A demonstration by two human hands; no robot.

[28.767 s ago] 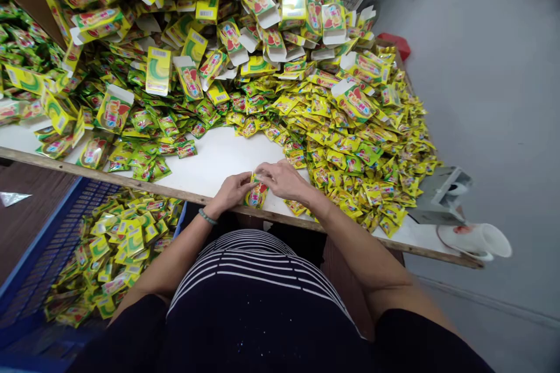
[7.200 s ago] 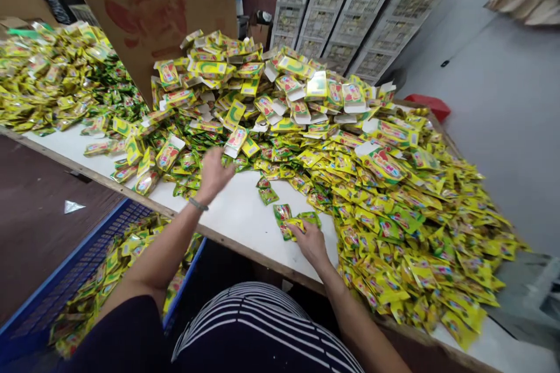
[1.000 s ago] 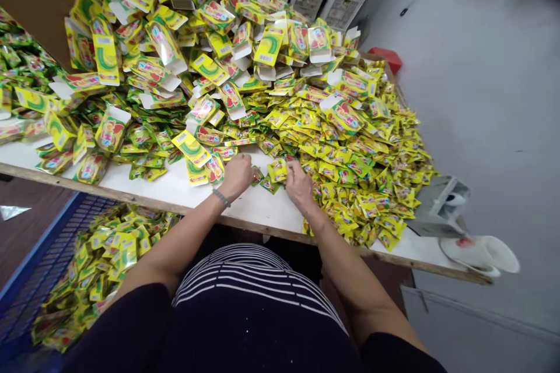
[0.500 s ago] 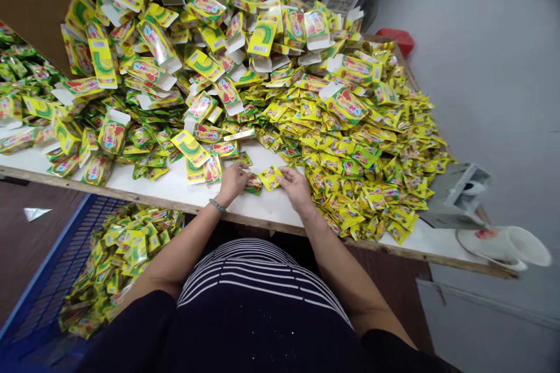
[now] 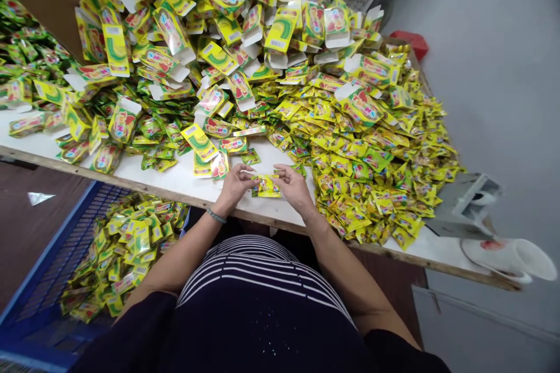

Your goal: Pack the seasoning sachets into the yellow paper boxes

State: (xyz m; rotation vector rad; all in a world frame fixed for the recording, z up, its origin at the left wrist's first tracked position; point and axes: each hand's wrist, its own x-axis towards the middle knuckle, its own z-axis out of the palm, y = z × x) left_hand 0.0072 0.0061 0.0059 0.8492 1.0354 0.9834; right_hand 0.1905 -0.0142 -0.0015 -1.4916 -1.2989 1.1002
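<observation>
Head view: yellow sachet [image 5: 268, 187] located between hands near table edge [image 5: 184, 199], long axis running hand to hand, neither hand clearly nearer. Right end pinched by right hand [image 5: 294, 187]; left end met by thumb of left hand [image 5: 234, 189], fingers half-curled, grip indeterminable. Farther side obstructed by cartons [image 5: 201, 143], green sachet [image 5: 251, 157]; right side bounded by sachet heap [image 5: 367, 157].

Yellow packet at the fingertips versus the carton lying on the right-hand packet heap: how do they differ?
Form: the yellow packet is a small, flat pouch; the carton is a larger box with a white end flap open.
Place: the yellow packet is between the left hand and right hand; the carton lies tilted on the heap, untouched.
Shared: both have yellow, printed wrapping.
</observation>
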